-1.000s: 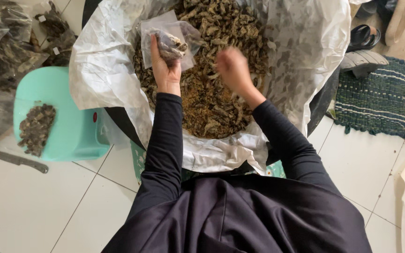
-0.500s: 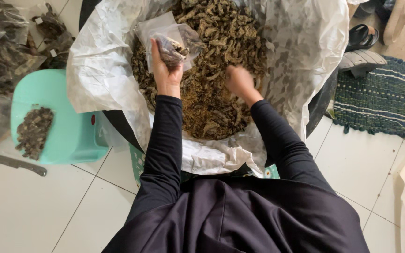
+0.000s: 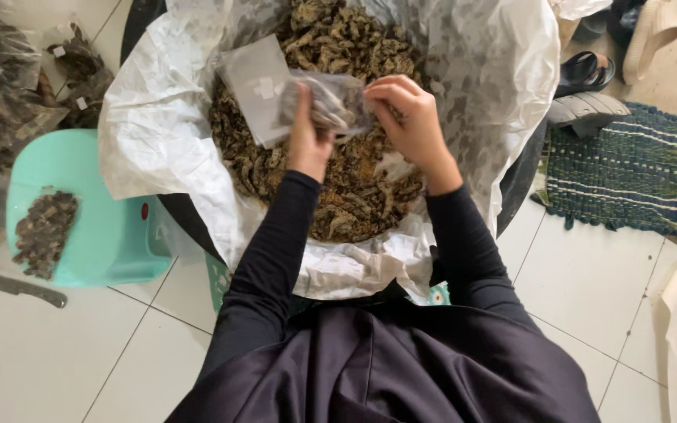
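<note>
We hold the bag (image 3: 307,98) in the left hand (image 3: 309,141), closed around its lower part, over the middle of the basin (image 3: 178,215). The right hand (image 3: 410,117) pinches the bag's mouth, fingers closed on plastic and, it seems, some dried pieces (image 3: 338,196). We judge the fill goes best with the mouth kept wide, low over the heap, so spills fall back inside the paper liner (image 3: 158,133). The liner's crumpled rim rises on the left and right sides; both wrists sit inside it with room towards the far edge. Outside, the stool (image 3: 111,235) stands just left of the basin, a knife (image 3: 13,286) on the floor before it, a mat (image 3: 628,172) right.
</note>
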### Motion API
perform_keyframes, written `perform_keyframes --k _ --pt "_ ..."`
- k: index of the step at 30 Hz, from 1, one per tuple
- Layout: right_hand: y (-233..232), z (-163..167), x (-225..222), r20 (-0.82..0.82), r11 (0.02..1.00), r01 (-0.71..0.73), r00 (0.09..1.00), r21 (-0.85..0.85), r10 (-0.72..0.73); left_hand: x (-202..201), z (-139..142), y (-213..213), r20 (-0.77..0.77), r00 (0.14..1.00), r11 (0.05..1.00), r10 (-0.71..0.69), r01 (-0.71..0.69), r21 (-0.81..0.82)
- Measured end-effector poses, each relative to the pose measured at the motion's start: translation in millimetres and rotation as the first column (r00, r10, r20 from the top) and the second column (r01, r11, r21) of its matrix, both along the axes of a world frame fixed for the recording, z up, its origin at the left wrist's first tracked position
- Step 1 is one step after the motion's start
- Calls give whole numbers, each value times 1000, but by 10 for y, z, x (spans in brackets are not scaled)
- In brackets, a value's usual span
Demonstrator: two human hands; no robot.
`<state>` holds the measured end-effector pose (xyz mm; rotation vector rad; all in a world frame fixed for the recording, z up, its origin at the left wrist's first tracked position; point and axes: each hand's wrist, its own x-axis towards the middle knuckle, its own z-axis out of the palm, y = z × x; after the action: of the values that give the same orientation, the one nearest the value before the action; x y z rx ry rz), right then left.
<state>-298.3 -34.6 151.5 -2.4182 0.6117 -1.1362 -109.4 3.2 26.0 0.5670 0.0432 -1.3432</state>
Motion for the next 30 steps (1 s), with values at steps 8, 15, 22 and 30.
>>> perform_keyframes --k 8,15,22,30 --pt "-689 -182 -1307 343 717 686 649 124 -679 -1913 -422 -591 -337 896 910 -290 368 194" --pt "-1024 -741 -1571 166 753 657 738 43 -654 -2706 -802 -540 -242 799 576 -550 573 584" --pt "-816 -486 -1387 136 801 590 789 100 -599 -1665 217 -167 618 310 659 -723 578 481" --pt "-481 -369 -770 99 898 438 892 51 -441 433 583 218 453 -842 927 -294 -135 350"
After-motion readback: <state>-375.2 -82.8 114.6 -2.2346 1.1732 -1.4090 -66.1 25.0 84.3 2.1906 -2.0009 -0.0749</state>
